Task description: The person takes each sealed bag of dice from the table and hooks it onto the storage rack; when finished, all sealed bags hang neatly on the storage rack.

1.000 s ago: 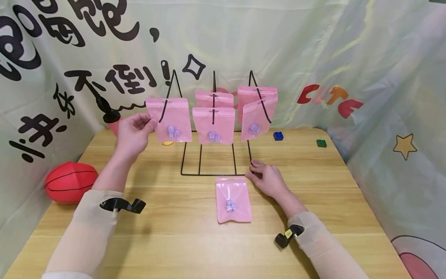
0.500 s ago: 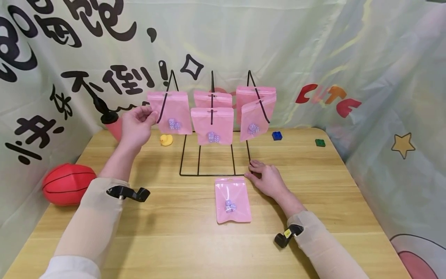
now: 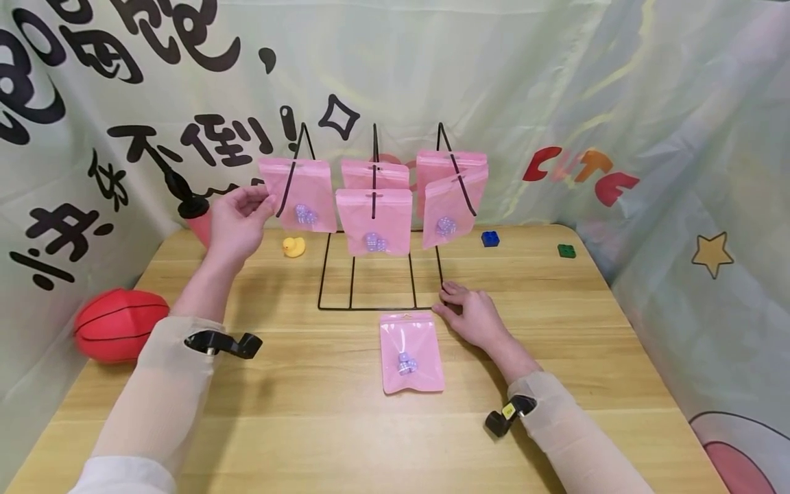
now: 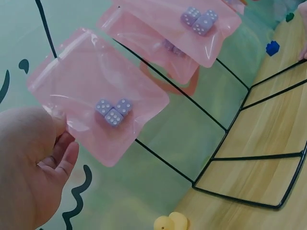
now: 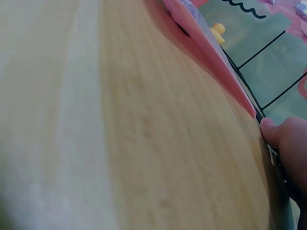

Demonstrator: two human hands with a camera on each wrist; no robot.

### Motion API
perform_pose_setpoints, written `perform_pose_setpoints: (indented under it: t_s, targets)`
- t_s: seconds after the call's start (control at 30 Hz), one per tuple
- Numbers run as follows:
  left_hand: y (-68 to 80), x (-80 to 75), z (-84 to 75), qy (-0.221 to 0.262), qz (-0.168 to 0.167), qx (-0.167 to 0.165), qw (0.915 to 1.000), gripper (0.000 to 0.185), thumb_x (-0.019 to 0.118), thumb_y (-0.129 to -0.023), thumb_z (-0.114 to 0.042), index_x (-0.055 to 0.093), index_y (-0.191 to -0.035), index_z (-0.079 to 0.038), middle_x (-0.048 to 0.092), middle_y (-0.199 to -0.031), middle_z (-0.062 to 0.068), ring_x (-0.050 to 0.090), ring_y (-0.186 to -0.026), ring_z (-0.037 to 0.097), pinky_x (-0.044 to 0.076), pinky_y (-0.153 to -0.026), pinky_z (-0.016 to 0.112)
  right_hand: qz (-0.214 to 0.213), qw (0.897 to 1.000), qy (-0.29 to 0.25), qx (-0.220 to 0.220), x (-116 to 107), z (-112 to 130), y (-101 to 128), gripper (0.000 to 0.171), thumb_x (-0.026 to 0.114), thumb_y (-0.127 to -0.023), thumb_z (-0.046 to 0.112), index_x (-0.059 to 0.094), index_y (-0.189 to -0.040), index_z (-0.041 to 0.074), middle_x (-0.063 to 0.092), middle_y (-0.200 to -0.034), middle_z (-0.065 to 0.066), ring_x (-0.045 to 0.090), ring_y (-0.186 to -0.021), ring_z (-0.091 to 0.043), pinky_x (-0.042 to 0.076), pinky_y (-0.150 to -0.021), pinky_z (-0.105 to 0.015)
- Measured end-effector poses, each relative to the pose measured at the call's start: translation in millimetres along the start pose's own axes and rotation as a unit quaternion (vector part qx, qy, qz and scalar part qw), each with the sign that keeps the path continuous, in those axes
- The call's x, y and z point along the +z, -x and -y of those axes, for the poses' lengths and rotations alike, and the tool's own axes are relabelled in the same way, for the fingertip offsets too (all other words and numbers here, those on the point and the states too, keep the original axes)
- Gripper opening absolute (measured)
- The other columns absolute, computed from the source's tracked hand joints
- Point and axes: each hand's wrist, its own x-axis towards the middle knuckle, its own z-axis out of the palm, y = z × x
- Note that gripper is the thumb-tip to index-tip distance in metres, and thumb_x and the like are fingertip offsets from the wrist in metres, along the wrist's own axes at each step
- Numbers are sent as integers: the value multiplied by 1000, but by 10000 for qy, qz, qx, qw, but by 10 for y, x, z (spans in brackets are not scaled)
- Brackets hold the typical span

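My left hand (image 3: 237, 223) pinches the left edge of a pink zip bag (image 3: 311, 189) between thumb and fingers. This bag hangs on the left prong of a black wire rack (image 3: 370, 309), and purple dice (image 4: 113, 116) show through its front. My right hand (image 3: 475, 317) holds the rack's front right corner with thumb and fingertips; the right wrist view shows the thumb (image 5: 271, 130) against the wire. More pink bags hang behind one another on the middle prong (image 3: 373, 223) and right prong (image 3: 472, 206). Another pink bag (image 3: 412, 350) lies flat before the rack.
A yellow rubber duck (image 3: 293, 247) sits behind the rack's left side. A red ball (image 3: 120, 326) and a pink-and-black object (image 3: 196, 216) stand at left. A blue brick (image 3: 490, 239) and a green brick (image 3: 566, 251) lie at the back right.
My left hand has moved the bag slightly up and farther back along the left prong, and the duck has come into view below it. The right hand stays on the rack corner.
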Motion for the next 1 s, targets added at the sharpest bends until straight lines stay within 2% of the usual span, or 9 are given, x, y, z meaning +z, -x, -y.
perform_pose_setpoints:
  t_s: [0.13,0.3,0.47,0.57,0.67,0.83,1.0]
  targets:
    - [130,-115,50,-286,16,-117,9995,34,76,-100,-17,70,-128,2,72,-118,7,67,-106,10,55,-92,18,-11,10000,-4,-39,15,-5,0,45,78,-99,30,72,-129,-4,64,-141,-20,58,-135,-36,45,-115,-56]
    - [421,-234,96,-501,108,-528,9973,41,75,-101,-19,65,-135,2,69,-127,13,66,-111,11,55,-94,17,-40,9999,27,-115,23,-24,-3,45,78,-99,30,72,-129,-4,64,-140,-20,59,-135,-37,45,-114,-56]
    - [756,-210,177,-753,613,-790,9921,44,76,-101,-25,66,-136,0,70,-127,15,67,-112,18,56,-90,16,-71,9999,25,-114,-9,-22,-5,45,79,-99,29,72,-129,-4,64,-140,-21,59,-134,-38,46,-114,-56]
    - [942,-131,250,-810,1013,-906,9874,41,76,-101,-25,68,-134,0,71,-124,16,68,-111,23,58,-89,19,-58,9999,39,-135,-23,-17,-9,46,79,-99,29,71,-129,-5,63,-140,-22,59,-134,-39,46,-113,-57]
    - [1115,-10,334,-777,1441,-1131,9800,40,76,-101,-22,68,-133,2,73,-123,17,70,-111,28,59,-93,27,-50,9999,59,-130,-29,-11,-13,46,79,-99,29,71,-129,-5,63,-141,-22,59,-134,-40,46,-113,-57]
    - [1370,256,503,-520,2123,-1548,9635,40,77,-100,-21,69,-130,4,75,-119,16,72,-109,30,60,-96,42,-64,9999,47,-111,-22,-5,-20,45,79,-98,28,72,-128,-5,63,-140,-22,59,-133,-39,46,-113,-57]
    - [1552,529,594,-386,2539,-1776,9500,32,78,-99,-17,73,-122,4,78,-103,10,75,-97,26,63,-88,38,-23,9999,13,-115,-11,-11,-19,45,79,-99,29,72,-129,-5,63,-141,-21,58,-134,-39,45,-114,-57]
